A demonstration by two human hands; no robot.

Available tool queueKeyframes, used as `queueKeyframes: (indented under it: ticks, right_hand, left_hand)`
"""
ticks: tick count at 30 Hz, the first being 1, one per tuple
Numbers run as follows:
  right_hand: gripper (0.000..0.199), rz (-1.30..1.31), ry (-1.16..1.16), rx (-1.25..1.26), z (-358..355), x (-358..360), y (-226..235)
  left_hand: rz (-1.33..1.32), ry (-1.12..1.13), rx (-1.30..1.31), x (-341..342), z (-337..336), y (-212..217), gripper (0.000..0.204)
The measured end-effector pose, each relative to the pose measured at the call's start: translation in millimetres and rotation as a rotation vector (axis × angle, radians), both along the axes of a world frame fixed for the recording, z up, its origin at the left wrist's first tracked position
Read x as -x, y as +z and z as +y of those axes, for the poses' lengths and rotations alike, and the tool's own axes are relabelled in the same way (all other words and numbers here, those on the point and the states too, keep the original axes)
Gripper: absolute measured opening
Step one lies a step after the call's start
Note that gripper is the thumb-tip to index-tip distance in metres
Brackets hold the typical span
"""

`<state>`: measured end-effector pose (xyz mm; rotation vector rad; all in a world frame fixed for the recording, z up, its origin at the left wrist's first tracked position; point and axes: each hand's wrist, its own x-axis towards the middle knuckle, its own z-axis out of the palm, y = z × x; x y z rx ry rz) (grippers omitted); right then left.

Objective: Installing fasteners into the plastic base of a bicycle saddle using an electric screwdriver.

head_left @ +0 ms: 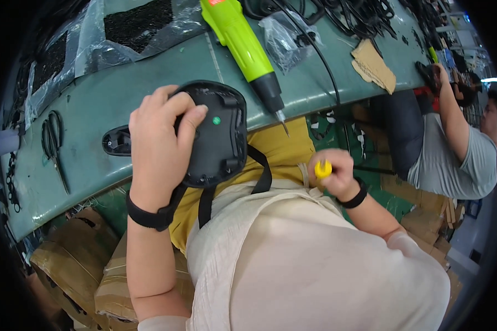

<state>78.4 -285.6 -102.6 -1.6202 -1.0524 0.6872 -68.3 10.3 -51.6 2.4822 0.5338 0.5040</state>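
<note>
My left hand [159,132] grips a black plastic housing [222,144], shallow and rounded, at the table's front edge. A small green dot marks its inner face, and a narrow handle-like part [117,141] sticks out on the left of my hand. In front of my waist, my right hand [339,172] is closed around a small tool with a round yellow end [323,169]; the rest of the tool is hidden in the fist. Just beyond the housing, a lime-green electric screwdriver [246,52] points its bit down toward the table edge, with neither hand touching it.
Black-handled scissors [52,140] lie on the green table [88,105] at left. Farther back are plastic bags of small black parts [138,25], a clear bag [287,41], black cables [353,16] and torn cardboard [374,66]. Cardboard boxes [74,248] stand below; another person [453,149] sits at right.
</note>
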Motion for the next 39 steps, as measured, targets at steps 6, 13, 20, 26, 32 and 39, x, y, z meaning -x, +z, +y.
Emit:
queueKeyframes:
  ticks: [6, 13, 20, 26, 32, 39]
  right_hand:
    - [0.021, 0.169, -0.143, 0.19, -2.6, -15.2, 20.4]
    - [0.026, -0.085, 0.016, 0.456, 8.6, -30.5, 73.5]
    - [0.032, -0.445, 0.219, 0.44, 19.3, -53.9, 112.7]
    - [0.038, -0.524, 0.383, 0.606, 39.1, -50.1, 147.6]
    - [0.034, -0.603, 0.403, 0.672, 49.1, -48.3, 160.1]
    - [0.033, -0.71, 0.471, 0.74, 65.1, -47.1, 171.8]
  left_hand:
    - [0.015, 0.012, 0.0, -0.5, 1.4, -0.4, 0.014]
    - [-0.018, 0.027, -0.008, 0.8, 1.9, -2.5, 0.015]
    - [0.018, 0.017, 0.016, -0.1, 2.9, -1.2, 0.016]
    - [-0.006, 0.014, 0.008, -0.2, 2.8, -3.0, 0.016]
    - [-0.016, 0.029, -0.004, 0.3, 2.4, -3.4, 0.016]
    - [-0.044, 0.021, -0.008, 0.5, 3.2, -6.6, 0.017]
